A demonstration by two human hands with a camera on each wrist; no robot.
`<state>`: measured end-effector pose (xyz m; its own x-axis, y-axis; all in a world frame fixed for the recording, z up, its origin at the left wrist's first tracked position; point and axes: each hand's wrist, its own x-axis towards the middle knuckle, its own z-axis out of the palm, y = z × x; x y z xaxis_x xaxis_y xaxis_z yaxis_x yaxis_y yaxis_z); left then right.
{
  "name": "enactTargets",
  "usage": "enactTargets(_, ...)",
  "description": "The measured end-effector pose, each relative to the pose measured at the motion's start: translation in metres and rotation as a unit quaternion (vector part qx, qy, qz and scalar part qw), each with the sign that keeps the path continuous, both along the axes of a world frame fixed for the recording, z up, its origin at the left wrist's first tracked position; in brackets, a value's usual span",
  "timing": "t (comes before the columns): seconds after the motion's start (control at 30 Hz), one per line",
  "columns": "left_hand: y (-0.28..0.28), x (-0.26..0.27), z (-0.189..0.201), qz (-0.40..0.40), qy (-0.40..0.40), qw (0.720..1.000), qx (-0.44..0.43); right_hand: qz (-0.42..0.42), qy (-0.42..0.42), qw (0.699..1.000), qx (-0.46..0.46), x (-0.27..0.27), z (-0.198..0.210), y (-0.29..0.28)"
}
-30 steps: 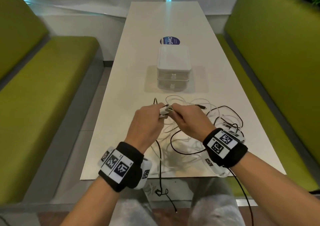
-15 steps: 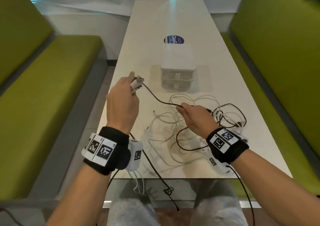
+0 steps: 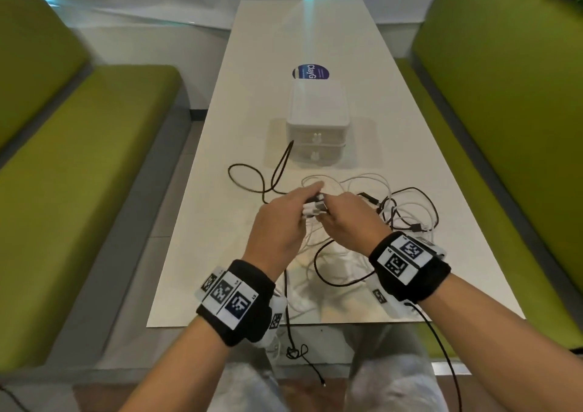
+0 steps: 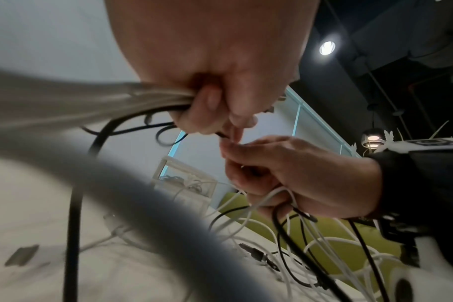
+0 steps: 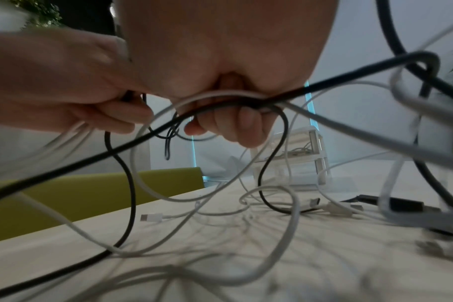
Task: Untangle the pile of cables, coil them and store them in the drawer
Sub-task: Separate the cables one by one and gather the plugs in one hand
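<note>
A tangle of white and black cables (image 3: 397,216) lies on the white table (image 3: 220,253) in front of me. My hands meet above its left side. My left hand (image 3: 293,212) grips a small bundle of white cable loops (image 4: 148,96) together with a black cable (image 4: 132,114). My right hand (image 3: 344,216) touches the left one, its fingers (image 5: 243,122) curled round a black cable (image 5: 220,106) and a white one (image 5: 215,95). One black cable loop (image 3: 252,178) trails left across the table. The white two-drawer unit (image 3: 317,121) stands behind the pile, both drawers pushed in.
Green benches (image 3: 79,190) (image 3: 504,127) run along both sides of the table. A round blue sticker (image 3: 310,72) lies behind the drawer unit. A black cable (image 3: 291,332) hangs over the near table edge toward my lap. Loose plugs (image 5: 153,217) lie on the table.
My left hand, raised to the upper left half a second ago with the black cable, has come back to my right hand. A black loop now lies left of the pile.
</note>
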<state>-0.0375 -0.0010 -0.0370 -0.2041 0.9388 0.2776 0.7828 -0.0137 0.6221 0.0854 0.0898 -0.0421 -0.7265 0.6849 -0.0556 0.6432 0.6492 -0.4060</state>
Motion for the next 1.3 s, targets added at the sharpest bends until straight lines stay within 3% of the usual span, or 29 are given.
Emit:
enactTargets(0.2,-0.001,-0.006,-0.001,0.030,0.052,0.997,-0.048,0.027,0.062,0.998,0.014,0.007,-0.005,0.002)
enactTargets(0.33,-0.006,-0.027,0.008,0.060,0.033,0.998,0.001,0.020,0.078,0.997,0.017,0.014,-0.013,0.005)
enactTargets(0.47,-0.010,-0.068,0.027,0.166,-0.008,0.985,0.051,-0.017,0.052,0.998,0.013,0.030,-0.022,0.015)
enactTargets(0.67,-0.014,-0.058,0.033,0.182,0.003,0.983,0.006,-0.017,0.022,1.000,0.008,0.025,-0.023,0.011)
enactTargets(0.8,-0.015,-0.021,0.033,0.064,0.024,0.996,0.063,-0.005,0.002,1.000,0.021,0.021,-0.022,0.007)
enactTargets(0.93,-0.002,0.006,0.011,-0.020,0.074,0.996,-0.053,0.009,0.009,0.999,0.047,0.017,-0.013,0.006)
enactTargets(1.07,0.008,0.003,0.010,0.029,0.106,0.992,-0.069,0.025,0.018,0.998,0.048,0.020,-0.011,0.006)
enactTargets(1.3,-0.002,-0.038,0.042,0.167,0.031,0.982,0.080,0.000,0.039,0.999,0.020,0.023,-0.015,0.011)
